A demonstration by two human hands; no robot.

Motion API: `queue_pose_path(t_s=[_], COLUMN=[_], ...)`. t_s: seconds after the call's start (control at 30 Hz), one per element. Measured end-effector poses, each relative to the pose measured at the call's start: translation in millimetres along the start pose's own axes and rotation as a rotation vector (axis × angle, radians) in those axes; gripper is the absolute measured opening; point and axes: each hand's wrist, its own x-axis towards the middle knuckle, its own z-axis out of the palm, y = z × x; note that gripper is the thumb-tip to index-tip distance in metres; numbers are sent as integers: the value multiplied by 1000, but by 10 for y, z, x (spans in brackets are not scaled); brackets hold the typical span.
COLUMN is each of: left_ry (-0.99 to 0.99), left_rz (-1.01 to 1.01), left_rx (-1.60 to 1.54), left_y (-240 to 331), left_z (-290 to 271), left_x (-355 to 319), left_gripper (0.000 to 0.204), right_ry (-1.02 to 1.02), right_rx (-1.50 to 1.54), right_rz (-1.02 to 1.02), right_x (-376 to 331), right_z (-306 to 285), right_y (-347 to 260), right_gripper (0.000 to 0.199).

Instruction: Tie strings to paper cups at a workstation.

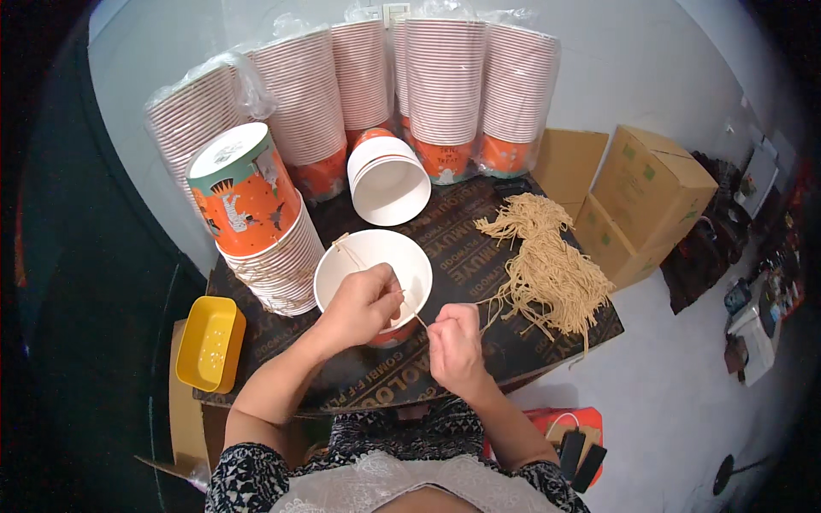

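My left hand (363, 304) holds the rim of an open paper bucket (359, 256), white inside and orange outside, lying tilted on the dark table (462, 248). A tan string (415, 314) runs from the bucket's rim to my right hand (453, 342), which pinches its end just right of the bucket. A heap of the same tan strings (547, 261) lies to the right on the table.
A stack of orange printed buckets (256, 214) stands at the left, another open one (389, 179) lies behind. Wrapped stacks of buckets (445, 85) line the wall. A yellow tray (209, 342) sits at the left edge. Cardboard boxes (641, 197) stand on the floor at the right.
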Motion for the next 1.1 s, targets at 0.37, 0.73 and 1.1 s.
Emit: queue_pose_path(t_s=[0.37,0.73,1.1], left_ry=[122,154,44], left_rz=[351,469,669], left_rx=[173,308,484], left_y=[74,51,64], left_z=[44,29,86], left_x=[-108,-210,-412], left_gripper=[8,11,17], right_ry=[-4,63,252], right_rx=[286,413,413], right_rz=[157,161,379], right_x=[151,97,-65], right_z=[9,149,249], right_y=[14,-52,-161], right_gripper=[14,12,10])
